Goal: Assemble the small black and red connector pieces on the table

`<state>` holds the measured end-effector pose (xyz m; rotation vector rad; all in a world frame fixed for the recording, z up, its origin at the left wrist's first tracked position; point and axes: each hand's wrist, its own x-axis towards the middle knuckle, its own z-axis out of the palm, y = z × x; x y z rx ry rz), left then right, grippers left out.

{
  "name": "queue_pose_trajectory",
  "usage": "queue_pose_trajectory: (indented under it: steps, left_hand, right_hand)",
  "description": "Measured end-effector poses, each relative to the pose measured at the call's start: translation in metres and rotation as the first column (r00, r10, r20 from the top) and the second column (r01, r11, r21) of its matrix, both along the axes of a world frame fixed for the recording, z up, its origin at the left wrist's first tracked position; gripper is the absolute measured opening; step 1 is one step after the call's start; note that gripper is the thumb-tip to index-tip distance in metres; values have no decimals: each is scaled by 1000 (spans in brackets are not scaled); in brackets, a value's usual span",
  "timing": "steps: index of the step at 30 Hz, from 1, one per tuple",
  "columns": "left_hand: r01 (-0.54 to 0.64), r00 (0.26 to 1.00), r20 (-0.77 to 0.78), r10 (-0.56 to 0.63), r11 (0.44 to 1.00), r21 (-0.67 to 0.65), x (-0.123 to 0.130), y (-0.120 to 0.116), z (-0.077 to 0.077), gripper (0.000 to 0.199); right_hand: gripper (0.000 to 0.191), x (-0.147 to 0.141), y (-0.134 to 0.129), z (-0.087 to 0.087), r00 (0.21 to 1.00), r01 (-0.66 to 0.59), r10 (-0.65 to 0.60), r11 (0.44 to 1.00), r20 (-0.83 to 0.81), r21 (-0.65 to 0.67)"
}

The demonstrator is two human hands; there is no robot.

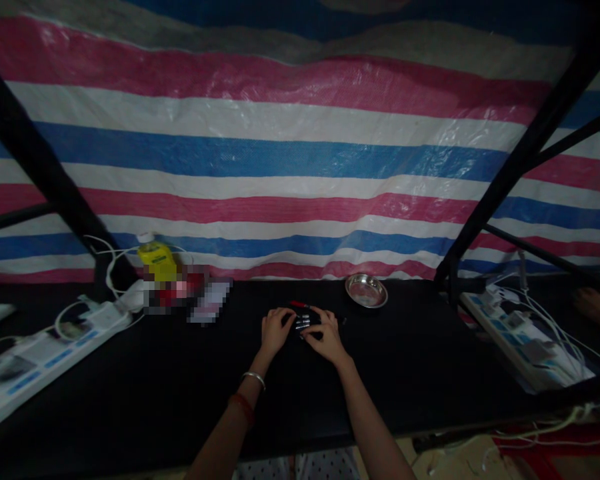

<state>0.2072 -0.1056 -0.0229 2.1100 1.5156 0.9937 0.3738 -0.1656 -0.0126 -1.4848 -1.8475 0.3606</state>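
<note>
Small shiny metal pieces (pixel 303 323) lie in a group on the black table, between my two hands. My left hand (pixel 277 328) is at their left side, fingers bent and fingertips close to them; what it holds, if anything, is too small to tell. From the right, my right hand (pixel 327 335) reaches over the pieces with thumb and index finger near their lower edge. A thin red item (pixel 298 304) lies just beyond the hands. Something dark beside the right fingers is too dim to make out.
A round metal dish (pixel 367 291) sits back right on the black table (pixel 180 400). Power strips with cables lie at left (pixel 55 353) and right (pixel 530 340). A yellow bottle (pixel 158 260) stands back left, beside blurred items. Another person's hand (pixel 596 307) shows far right.
</note>
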Motion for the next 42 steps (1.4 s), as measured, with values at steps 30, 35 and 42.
queue_pose_trajectory:
  steps: [30, 35, 42]
  left_hand:
    - [-22, 998, -67, 21, 1000, -12, 0, 0, 2, 19]
    - [16, 993, -116, -12, 999, 32, 3, -4, 4, 26]
    - [106, 962, -266, -59, 980, 168, 11, -10, 0, 32]
  right_hand:
    - [5, 14, 9, -12, 994, 85, -90, 993, -66, -82]
    - [10, 15, 9, -13, 993, 83, -91, 991, -71, -105]
    - [8, 17, 9, -11, 987, 158, -161, 983, -28, -92]
